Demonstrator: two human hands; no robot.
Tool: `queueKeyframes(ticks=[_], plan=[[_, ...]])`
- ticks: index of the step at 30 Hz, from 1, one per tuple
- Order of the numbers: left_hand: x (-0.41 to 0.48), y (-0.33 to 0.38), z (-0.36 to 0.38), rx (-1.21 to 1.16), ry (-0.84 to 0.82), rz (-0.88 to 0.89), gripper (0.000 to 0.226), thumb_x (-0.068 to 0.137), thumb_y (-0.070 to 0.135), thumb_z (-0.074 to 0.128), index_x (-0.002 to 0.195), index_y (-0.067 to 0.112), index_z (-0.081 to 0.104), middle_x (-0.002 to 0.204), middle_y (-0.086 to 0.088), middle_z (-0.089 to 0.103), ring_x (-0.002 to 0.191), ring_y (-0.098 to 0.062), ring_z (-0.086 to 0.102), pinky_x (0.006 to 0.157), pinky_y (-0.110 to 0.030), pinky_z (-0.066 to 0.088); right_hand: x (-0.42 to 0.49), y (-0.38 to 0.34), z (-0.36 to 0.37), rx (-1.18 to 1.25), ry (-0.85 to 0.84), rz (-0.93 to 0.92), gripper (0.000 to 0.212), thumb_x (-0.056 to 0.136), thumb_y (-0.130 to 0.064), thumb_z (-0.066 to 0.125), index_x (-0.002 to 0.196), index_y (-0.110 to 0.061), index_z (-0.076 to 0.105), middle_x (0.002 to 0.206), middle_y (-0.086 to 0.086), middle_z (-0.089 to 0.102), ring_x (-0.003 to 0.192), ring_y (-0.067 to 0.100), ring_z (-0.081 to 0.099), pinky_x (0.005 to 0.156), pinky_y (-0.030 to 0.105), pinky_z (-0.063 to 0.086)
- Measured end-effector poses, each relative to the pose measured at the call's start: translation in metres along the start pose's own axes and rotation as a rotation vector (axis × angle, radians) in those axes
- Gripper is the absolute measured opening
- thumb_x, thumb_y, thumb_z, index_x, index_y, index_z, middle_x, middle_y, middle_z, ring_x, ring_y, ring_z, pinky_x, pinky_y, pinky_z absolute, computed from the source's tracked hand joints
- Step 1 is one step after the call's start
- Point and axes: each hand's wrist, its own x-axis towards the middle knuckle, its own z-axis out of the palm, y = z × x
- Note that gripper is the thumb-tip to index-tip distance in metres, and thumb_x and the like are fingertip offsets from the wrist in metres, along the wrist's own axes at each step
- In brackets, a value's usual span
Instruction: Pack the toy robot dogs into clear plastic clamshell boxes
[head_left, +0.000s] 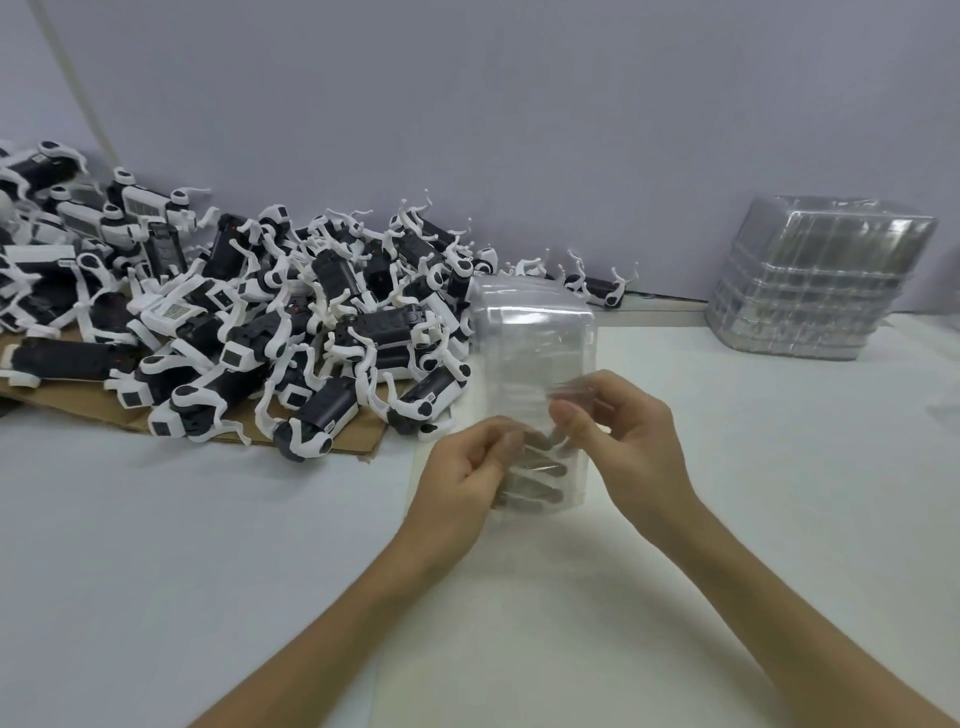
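Seen from above, a person's two bare hands hold one clear clamshell box upright over a white desk, near the middle of the view. The left hand grips the box's lower left side, with its curled fingers showing through the plastic. The right hand pinches a thin clear edge on the box's right side between thumb and fingers. The box holds no toy.

To the left, a large pile of toy robot dogs – black bodies, white legs – lies tangled on a sheet of brown cardboard, just beside the held box. One stray toy dog lies against the pale grey wall behind the box. At the far right of the desk, well apart from the hands, stands a stack of empty clamshell boxes.
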Motion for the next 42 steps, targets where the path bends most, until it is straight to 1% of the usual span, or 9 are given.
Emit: queueKeyframes(ticks=[6,11,19,24,28,32,35,39,42], plan=[[0.009,-0.008,-0.008,0.063,0.258,0.087,0.024,0.105,0.013,0.048,0.087,0.009,0.063,0.072,-0.013,0.072,0.061,-0.025,0.073,0.054,-0.029,0.058,0.016,0.004,-0.019,-0.010,0.119,-0.045,0.011,0.091,-0.003,0.070,0.081,-0.009,0.068,0.063,-0.004,0.063,0.053,0.018,0.062,0.050,0.028,0.053],[0.019,0.008,-0.043,-0.110,0.568,0.121,0.025,0.107,0.017,0.043,0.087,0.013,0.058,0.057,0.004,0.057,0.046,-0.014,0.058,0.045,-0.027,0.052,0.035,0.000,-0.091,0.072,0.592,-0.005,0.024,0.097,-0.013,0.065,0.075,-0.020,0.058,0.055,-0.013,0.054,0.049,0.009,0.049,0.051,0.024,0.046],[0.009,0.006,-0.018,-0.346,0.107,-0.136,0.028,0.088,0.036,0.055,0.072,0.022,0.073,0.066,-0.004,0.062,0.054,-0.022,0.065,0.049,-0.027,0.052,0.042,-0.006,-0.078,-0.662,0.426,-0.125,0.008,0.091,-0.031,0.072,0.094,-0.025,0.068,0.077,-0.009,0.059,0.064,0.002,0.053,0.065,0.014,0.042],[0.012,0.008,-0.019,-0.426,0.211,-0.240,0.023,0.088,0.035,0.057,0.081,0.018,0.070,0.062,0.004,0.060,0.049,-0.011,0.060,0.043,-0.019,0.046,0.061,-0.002,-0.093,-0.592,0.185,0.250,0.066,0.098,-0.046,0.058,0.154,-0.022,0.034,0.115,-0.010,0.062,0.096,0.010,0.065,0.080,0.027,0.045],[0.011,0.005,-0.023,-0.461,0.293,-0.281,0.020,0.088,0.035,0.061,0.084,0.018,0.070,0.061,0.007,0.060,0.048,-0.007,0.059,0.043,-0.017,0.045,0.042,0.022,-0.093,-0.710,0.208,0.103,0.021,0.097,-0.021,0.064,0.116,-0.028,0.066,0.105,-0.008,0.070,0.095,0.011,0.066,0.077,0.006,0.040],[0.013,0.004,-0.027,-0.508,0.389,-0.309,0.025,0.097,0.034,0.059,0.082,0.020,0.073,0.065,0.008,0.065,0.053,-0.005,0.064,0.044,-0.015,0.048,0.028,0.040,-0.083,-0.887,0.141,0.071,0.016,0.088,-0.008,0.068,0.093,-0.023,0.073,0.099,-0.004,0.069,0.089,0.017,0.062,0.090,0.040,0.048],[0.014,0.004,-0.028,-0.543,0.406,-0.314,0.022,0.095,0.035,0.061,0.085,0.018,0.071,0.065,0.009,0.066,0.052,-0.004,0.064,0.046,-0.014,0.049,0.033,0.043,-0.062,-0.749,0.082,-0.010,0.023,0.088,0.001,0.064,0.096,-0.019,0.073,0.097,-0.005,0.070,0.083,0.017,0.065,0.083,0.032,0.051],[0.016,0.002,-0.028,-0.556,0.421,-0.317,0.023,0.087,0.039,0.066,0.081,0.018,0.073,0.062,0.008,0.063,0.047,-0.005,0.059,0.044,-0.014,0.046,0.052,0.057,-0.043,-0.279,-0.295,0.397,0.035,0.096,-0.001,0.055,0.126,-0.014,0.068,0.129,-0.004,0.067,0.114,0.017,0.066,0.095,0.037,0.055],[0.019,0.001,-0.031,-0.556,0.421,-0.309,0.023,0.080,0.041,0.070,0.070,0.021,0.078,0.064,0.010,0.064,0.048,-0.003,0.058,0.046,-0.015,0.047,0.065,0.070,-0.040,-0.133,-0.162,0.513,0.050,0.099,-0.006,0.056,0.148,-0.016,0.047,0.146,0.000,0.049,0.117,0.020,0.062,0.079,0.028,0.059]])
